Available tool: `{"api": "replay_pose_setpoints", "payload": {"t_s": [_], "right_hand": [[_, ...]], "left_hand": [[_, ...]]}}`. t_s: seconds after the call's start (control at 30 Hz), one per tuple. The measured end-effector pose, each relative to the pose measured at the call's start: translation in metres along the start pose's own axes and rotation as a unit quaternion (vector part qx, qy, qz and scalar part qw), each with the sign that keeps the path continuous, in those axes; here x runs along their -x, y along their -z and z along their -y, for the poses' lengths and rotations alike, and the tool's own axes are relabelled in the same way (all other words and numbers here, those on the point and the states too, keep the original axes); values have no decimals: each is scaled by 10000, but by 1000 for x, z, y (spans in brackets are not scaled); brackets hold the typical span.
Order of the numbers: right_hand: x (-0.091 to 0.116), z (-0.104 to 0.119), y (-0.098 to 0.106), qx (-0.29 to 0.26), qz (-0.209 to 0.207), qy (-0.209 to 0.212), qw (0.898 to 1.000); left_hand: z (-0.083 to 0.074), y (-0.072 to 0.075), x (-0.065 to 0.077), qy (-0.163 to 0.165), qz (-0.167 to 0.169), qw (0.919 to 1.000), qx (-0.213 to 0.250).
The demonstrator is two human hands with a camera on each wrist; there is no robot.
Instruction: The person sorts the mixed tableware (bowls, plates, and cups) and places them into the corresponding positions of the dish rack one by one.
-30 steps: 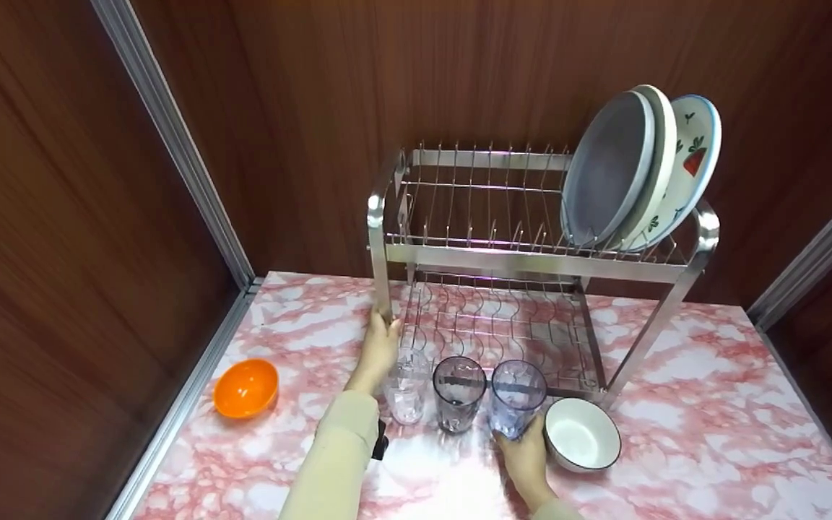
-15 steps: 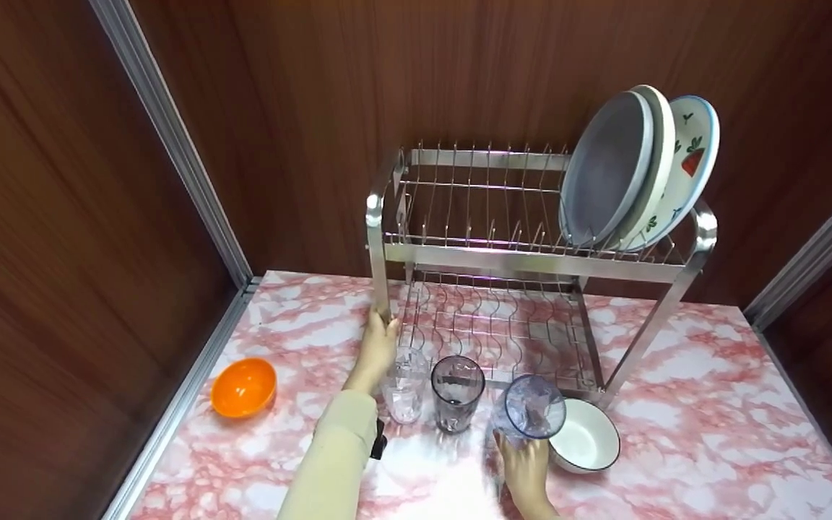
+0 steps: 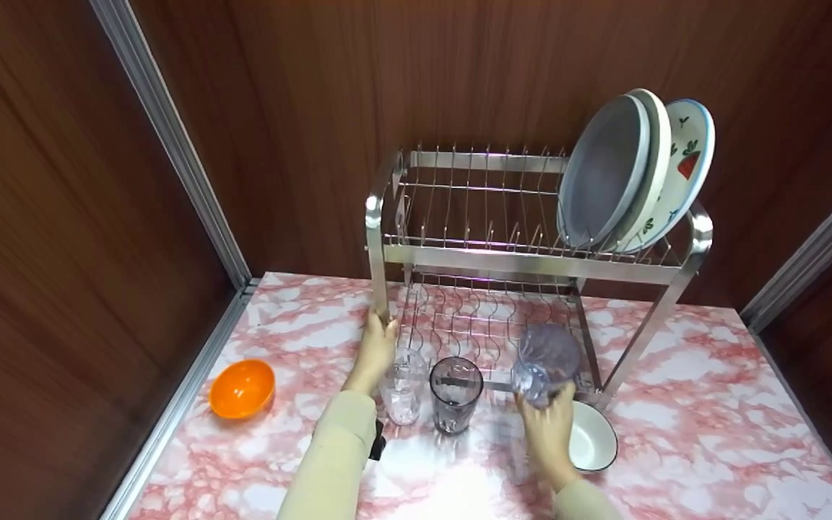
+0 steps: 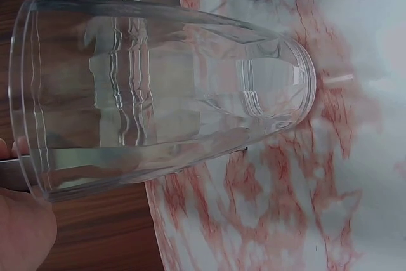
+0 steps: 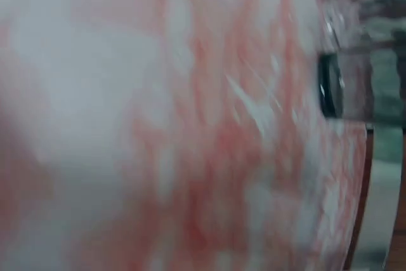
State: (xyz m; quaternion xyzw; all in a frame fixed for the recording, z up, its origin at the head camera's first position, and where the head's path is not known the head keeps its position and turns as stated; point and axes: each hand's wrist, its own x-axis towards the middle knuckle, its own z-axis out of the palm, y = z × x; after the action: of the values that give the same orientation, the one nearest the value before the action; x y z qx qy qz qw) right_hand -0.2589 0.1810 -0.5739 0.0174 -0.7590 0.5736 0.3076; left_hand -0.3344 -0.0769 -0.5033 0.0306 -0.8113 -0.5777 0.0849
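My left hand [image 3: 376, 350] grips the left front leg of a metal dish rack [image 3: 531, 260]; in the left wrist view only part of this hand [image 4: 25, 230] shows, at the lower left. My right hand [image 3: 549, 430] holds a purple-tinted drinking glass [image 3: 547, 357], tilted, at the front of the rack's lower tier. A clear glass [image 3: 405, 393] stands by my left wrist and fills much of the left wrist view. Beside it is a grey glass [image 3: 455, 397], also seen in the right wrist view. The right wrist view is blurred and does not clearly show the held glass.
A white bowl [image 3: 593, 437] with a dark rim sits right of my right hand, partly covered by it. An orange bowl [image 3: 243, 390] lies at the left. Upright in the rack's top right are a grey plate [image 3: 600, 173], a cream plate and a strawberry-patterned plate [image 3: 687, 170].
My right hand has lifted the purple-tinted glass off the table, turned it, and moved it forward and right to the rack's lower tier. My left hand stays on the rack leg.
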Motion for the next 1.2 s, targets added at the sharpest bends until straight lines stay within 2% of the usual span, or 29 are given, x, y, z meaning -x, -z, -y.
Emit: {"api": "replay_pose_setpoints", "payload": {"t_s": [0.03, 0.07, 0.1, 0.23, 0.53, 0.6, 0.77, 0.9, 1.2], "right_hand": [[-5, 2, 2, -245, -85, -535, 9982], [-9, 3, 4, -132, -77, -885, 9960], [-14, 4, 6, 568, -129, -1034, 9929], [-30, 6, 12, 928, 57, -1379, 9861], [-60, 13, 12, 1545, -66, -580, 9863], [-66, 15, 10, 1602, -140, -464, 9859], [-82, 15, 8, 1700, -199, -176, 9851], [-95, 14, 10, 1906, -111, -41, 9816], [-119, 13, 17, 2143, 66, -3, 9768]], "left_hand": [[0, 0, 0, 9, -3, 10000, 6], [0, 0, 0, 7, -9, 10000, -8], [-1, 0, 0, 26, -7, 10000, -16], [-1, 0, 1, 36, -1, 9999, -102], [-2, 2, 0, 11, 8, 9999, -102], [-2, 2, 0, 53, 15, 10000, -78], [-1, 0, 1, -74, -63, 9999, -64], [-1, -1, 1, -210, -130, 9997, -64], [1, -2, -1, -227, -192, 9996, -11]]}}
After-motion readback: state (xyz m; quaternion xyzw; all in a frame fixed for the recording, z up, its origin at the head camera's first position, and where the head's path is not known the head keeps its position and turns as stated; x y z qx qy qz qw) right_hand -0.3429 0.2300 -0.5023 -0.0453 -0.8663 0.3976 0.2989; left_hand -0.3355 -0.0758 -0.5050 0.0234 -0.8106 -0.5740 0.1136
